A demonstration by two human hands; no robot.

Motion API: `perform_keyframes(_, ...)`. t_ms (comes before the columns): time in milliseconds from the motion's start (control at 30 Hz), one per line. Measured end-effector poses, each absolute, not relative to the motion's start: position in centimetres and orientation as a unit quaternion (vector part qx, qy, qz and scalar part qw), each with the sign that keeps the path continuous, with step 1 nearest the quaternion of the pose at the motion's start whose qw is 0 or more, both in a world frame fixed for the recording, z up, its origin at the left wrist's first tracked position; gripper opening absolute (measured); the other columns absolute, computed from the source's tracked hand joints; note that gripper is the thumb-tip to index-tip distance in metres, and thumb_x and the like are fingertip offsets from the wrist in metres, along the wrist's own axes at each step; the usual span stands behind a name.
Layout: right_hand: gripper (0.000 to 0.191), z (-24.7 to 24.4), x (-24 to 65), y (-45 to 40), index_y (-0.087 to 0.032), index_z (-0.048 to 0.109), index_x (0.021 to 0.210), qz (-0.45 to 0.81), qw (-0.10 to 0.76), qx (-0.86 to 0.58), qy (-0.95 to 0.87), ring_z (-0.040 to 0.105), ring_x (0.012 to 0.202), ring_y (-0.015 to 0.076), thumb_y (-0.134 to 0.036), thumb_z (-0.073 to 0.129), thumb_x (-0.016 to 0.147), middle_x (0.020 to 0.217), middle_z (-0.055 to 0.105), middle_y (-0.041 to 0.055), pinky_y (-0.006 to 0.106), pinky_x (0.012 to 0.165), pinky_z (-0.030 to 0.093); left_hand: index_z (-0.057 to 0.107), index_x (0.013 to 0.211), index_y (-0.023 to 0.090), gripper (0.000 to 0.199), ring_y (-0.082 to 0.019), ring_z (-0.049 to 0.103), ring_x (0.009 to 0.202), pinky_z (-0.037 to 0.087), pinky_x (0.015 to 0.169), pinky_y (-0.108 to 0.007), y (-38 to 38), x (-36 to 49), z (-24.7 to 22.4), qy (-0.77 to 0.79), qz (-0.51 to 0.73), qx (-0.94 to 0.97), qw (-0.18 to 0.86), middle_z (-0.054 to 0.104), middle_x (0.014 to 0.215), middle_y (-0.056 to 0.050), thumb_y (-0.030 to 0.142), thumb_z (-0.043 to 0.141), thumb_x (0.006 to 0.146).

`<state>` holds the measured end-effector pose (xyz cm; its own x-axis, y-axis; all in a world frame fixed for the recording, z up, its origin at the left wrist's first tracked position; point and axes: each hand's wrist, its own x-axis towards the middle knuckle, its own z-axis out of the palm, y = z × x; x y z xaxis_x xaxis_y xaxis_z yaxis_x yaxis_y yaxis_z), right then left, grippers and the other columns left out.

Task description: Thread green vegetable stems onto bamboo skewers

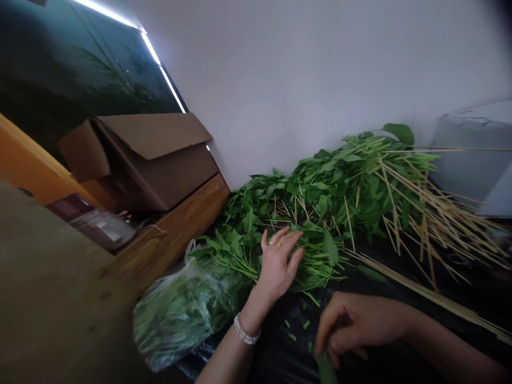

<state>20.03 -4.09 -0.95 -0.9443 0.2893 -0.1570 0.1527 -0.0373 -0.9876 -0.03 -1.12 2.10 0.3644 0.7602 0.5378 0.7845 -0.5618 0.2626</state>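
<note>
My left hand (279,261), with a ring and a beaded bracelet on its wrist, reaches over a bunch of leafy green stems (318,266). Its fingers are stretched out and apart, touching or just above the greens. Lower down, my right hand (356,325) has its fingers curled together around a green leaf (327,370) that hangs from the fingertips. Small cut stem bits (306,324) lie between the two hands on black plastic sheeting (280,352). A clear plastic bag (188,314) full of greens lies left of my left forearm.
A large heap of leafy greens (336,176) lies along the white wall. Many thin wooden sticks (448,229) stick out at the right, with a bundle of sticks (424,290) below. An open cardboard box (172,176) stands left on a wooden ledge (192,229). A pale box (476,154) is far right.
</note>
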Motion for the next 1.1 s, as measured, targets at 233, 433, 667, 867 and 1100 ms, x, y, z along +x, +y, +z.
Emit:
perform_keyframes(233, 0.031, -1.7, 19.9, -3.7, -0.017, 0.074, 0.104, 0.693, 0.059, -0.178, -0.697, 0.051, 0.053, 0.0052, -0.03, 0.062, 0.078, 0.077, 0.067, 0.0009, 0.016, 0.053, 0.039, 0.071, 0.096, 0.025, 0.015, -0.021, 0.063, 0.102, 0.043, 0.098, -0.043, -2.4, -3.6, 6.5, -0.441, -0.309, -0.843, 0.013, 0.073, 0.095, -0.004, 0.025, 0.058, 0.09)
perform_keyframes(433, 0.029, -1.8, 19.7, -3.8, -0.019, 0.072, 0.103, 0.692, 0.06, -0.196, -0.692, 0.053, 0.054, 0.0054, -0.03, 0.062, 0.078, 0.078, 0.067, 0.0001, 0.014, 0.048, 0.036, 0.073, 0.091, 0.023, 0.013, -0.021, 0.063, 0.082, 0.047, 0.077, -0.034, -1.2, -11.7, 6.7, -0.571, -0.334, -0.743, 0.104, 0.071, 0.085, -0.004, 0.031, 0.064, 0.084)
perform_keyframes(667, 0.029, -1.7, 19.6, -4.1, -0.021, 0.071, 0.104, 0.686, 0.058, -0.215, -0.693, 0.052, 0.054, 0.006, -0.027, 0.06, 0.077, 0.077, 0.066, -0.0003, 0.014, 0.047, 0.035, 0.073, 0.1, 0.024, 0.022, -0.023, 0.065, 0.083, 0.048, 0.073, -0.032, 0.4, -12.6, 3.5, -0.637, -0.226, -0.725, 0.132, 0.072, 0.084, -0.005, 0.028, 0.071, 0.078)
perform_keyframes(867, 0.031, -2.4, 19.7, -4.0, -0.02, 0.07, 0.105, 0.682, 0.052, -0.222, -0.695, 0.053, 0.056, 0.0064, -0.026, 0.06, 0.076, 0.077, 0.066, -0.0005, 0.015, 0.05, 0.038, 0.075, 0.096, 0.022, 0.018, -0.021, 0.07, 0.084, 0.052, 0.077, -0.031, 1.5, -12.6, 3.7, -0.627, -0.392, -0.666, 0.096, 0.076, 0.094, -0.005, 0.026, 0.062, 0.085)
perform_keyframes(1100, 0.035, -2.3, 19.2, -3.6, -0.017, 0.07, 0.105, 0.693, 0.043, -0.224, -0.684, 0.055, 0.056, 0.0076, -0.031, 0.065, 0.073, 0.079, 0.067, 0.0015, 0.016, 0.046, 0.037, 0.072, 0.108, 0.019, 0.027, -0.018, 0.069, 0.085, 0.053, 0.08, -0.03, 1.0, -8.7, 6.2, -0.543, -0.594, -0.58, 0.127, 0.075, 0.098, -0.006, 0.032, 0.062, 0.086)
